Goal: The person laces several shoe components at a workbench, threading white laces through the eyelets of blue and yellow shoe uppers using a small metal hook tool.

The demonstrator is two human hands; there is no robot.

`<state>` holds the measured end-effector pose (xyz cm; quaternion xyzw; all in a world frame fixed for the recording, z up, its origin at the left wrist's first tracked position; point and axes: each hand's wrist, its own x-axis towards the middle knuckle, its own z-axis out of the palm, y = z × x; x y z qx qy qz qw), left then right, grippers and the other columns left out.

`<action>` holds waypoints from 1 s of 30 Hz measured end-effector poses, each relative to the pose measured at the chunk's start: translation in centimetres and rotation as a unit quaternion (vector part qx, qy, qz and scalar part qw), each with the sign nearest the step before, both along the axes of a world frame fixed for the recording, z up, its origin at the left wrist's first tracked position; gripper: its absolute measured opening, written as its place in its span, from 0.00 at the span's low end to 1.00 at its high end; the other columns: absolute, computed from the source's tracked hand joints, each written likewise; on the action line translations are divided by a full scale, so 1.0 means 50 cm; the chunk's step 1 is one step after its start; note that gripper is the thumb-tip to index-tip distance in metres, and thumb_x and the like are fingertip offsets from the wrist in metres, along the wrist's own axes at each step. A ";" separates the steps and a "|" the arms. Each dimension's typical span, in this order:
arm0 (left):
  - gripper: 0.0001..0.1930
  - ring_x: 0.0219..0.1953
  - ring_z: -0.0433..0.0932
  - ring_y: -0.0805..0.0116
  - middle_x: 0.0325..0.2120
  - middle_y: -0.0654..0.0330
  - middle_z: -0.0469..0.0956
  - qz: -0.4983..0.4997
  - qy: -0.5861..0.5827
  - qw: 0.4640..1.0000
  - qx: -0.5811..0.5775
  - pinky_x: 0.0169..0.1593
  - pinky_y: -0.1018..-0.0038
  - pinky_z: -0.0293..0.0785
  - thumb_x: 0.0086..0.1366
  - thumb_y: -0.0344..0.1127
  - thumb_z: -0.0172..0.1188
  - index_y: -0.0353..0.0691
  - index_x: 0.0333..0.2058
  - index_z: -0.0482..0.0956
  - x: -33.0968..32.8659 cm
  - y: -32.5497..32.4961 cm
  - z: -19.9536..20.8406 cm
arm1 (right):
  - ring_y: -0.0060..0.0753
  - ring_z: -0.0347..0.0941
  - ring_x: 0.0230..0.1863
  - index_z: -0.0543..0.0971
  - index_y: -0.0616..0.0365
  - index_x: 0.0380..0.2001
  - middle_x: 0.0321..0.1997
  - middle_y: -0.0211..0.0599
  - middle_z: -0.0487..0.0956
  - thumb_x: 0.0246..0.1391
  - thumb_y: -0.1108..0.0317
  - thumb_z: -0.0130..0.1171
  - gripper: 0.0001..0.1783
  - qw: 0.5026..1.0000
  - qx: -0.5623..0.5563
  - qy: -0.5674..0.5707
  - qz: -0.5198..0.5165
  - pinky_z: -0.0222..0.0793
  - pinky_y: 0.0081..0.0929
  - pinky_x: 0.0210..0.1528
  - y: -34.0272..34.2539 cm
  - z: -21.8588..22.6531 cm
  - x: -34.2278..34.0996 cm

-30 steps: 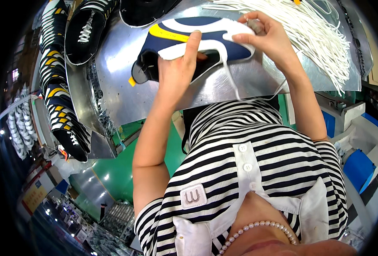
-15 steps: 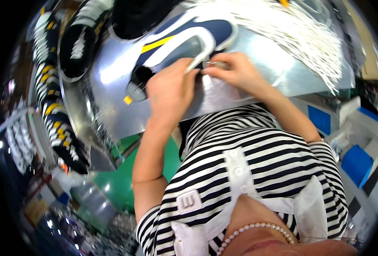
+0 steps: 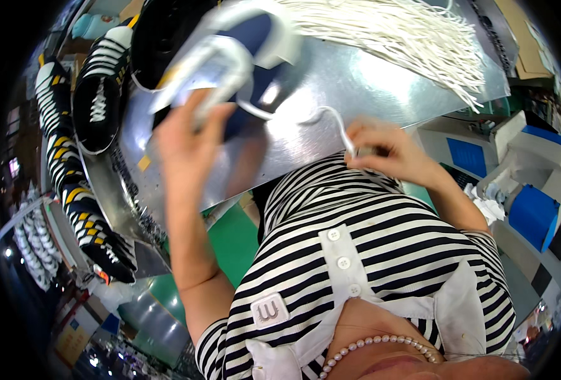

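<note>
A navy and white shoe upper [image 3: 249, 37] is raised over the left part of the metal table, smeared by motion. My left hand [image 3: 190, 136] is closed on its near edge. From the upper a white shoelace [image 3: 335, 115] runs slackly to the right. Its far end goes into the bent fingers of my right hand [image 3: 386, 151], which is shut on it close to the table's front edge. Something small and dark shows within the right fingers, too unclear to name.
A big bundle of white laces [image 3: 394, 41] lies along the back of the metal table [image 3: 305, 142]. Dark shoe uppers with white and yellow parts [image 3: 71, 168] are lined up on the left. Blue-lined grey bins [image 3: 533, 215] stand at the right.
My hands have moved apart. The left has gone left with the shoe upper; the right has drawn back toward me and to the right, with the lace stretching out between them.
</note>
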<state>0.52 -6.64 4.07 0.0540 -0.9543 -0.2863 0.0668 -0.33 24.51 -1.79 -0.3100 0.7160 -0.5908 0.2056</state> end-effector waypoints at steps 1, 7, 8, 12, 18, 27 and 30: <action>0.12 0.26 0.79 0.59 0.26 0.52 0.81 -0.038 -0.039 0.998 0.006 0.34 0.69 0.74 0.61 0.37 0.65 0.39 0.41 0.81 -0.002 0.015 -0.027 | 0.22 0.69 0.30 0.81 0.61 0.35 0.29 0.29 0.76 0.54 0.68 0.65 0.08 0.996 0.024 -0.075 -0.044 0.65 0.20 0.36 -0.021 0.018 -0.018; 0.16 0.36 0.80 0.51 0.34 0.48 0.81 -0.147 -0.108 0.983 -0.022 0.42 0.65 0.74 0.62 0.38 0.61 0.38 0.46 0.78 -0.005 0.041 -0.049 | 0.12 0.69 0.30 0.83 0.59 0.37 0.28 0.23 0.79 0.52 0.69 0.66 0.09 0.981 -0.107 -0.097 -0.130 0.65 0.14 0.34 -0.168 0.017 -0.135; 0.17 0.39 0.80 0.50 0.38 0.47 0.80 -0.184 -0.051 0.981 -0.026 0.44 0.64 0.74 0.64 0.39 0.60 0.36 0.48 0.77 -0.006 0.040 -0.052 | 0.12 0.68 0.29 0.82 0.59 0.37 0.27 0.22 0.78 0.51 0.69 0.66 0.09 0.988 -0.070 -0.046 -0.130 0.64 0.14 0.32 -0.181 -0.001 -0.149; 0.16 0.39 0.80 0.51 0.38 0.48 0.80 -0.143 -0.031 0.989 -0.022 0.43 0.65 0.74 0.66 0.41 0.58 0.36 0.45 0.79 -0.013 0.058 -0.024 | 0.11 0.66 0.26 0.82 0.60 0.35 0.25 0.24 0.76 0.52 0.68 0.66 0.09 0.985 -0.089 -0.056 -0.135 0.63 0.15 0.30 -0.222 -0.037 -0.167; 0.16 0.30 0.81 0.59 0.28 0.57 0.82 -0.100 -0.108 0.982 -0.120 0.36 0.68 0.74 0.63 0.49 0.60 0.42 0.37 0.84 -0.060 0.099 -0.037 | 0.05 0.58 0.22 0.82 0.56 0.37 0.25 0.15 0.74 0.54 0.69 0.66 0.07 0.962 -0.142 -0.141 -0.187 0.49 0.10 0.23 -0.235 -0.046 -0.183; 0.13 0.30 0.79 0.71 0.27 0.60 0.82 -0.044 -0.132 0.989 0.059 0.38 0.76 0.73 0.63 0.43 0.62 0.40 0.38 0.83 -0.073 0.083 -0.075 | 0.05 0.57 0.21 0.82 0.56 0.38 0.25 0.16 0.74 0.54 0.69 0.66 0.08 0.953 -0.170 -0.159 -0.193 0.49 0.11 0.22 -0.228 -0.053 -0.190; 0.17 0.28 0.80 0.57 0.25 0.59 0.82 -0.099 -0.137 0.983 0.075 0.33 0.66 0.73 0.63 0.51 0.60 0.43 0.36 0.83 -0.067 0.078 -0.078 | 0.04 0.58 0.22 0.82 0.56 0.38 0.26 0.16 0.74 0.55 0.69 0.65 0.08 0.952 -0.200 -0.127 -0.193 0.50 0.10 0.22 -0.240 -0.063 -0.188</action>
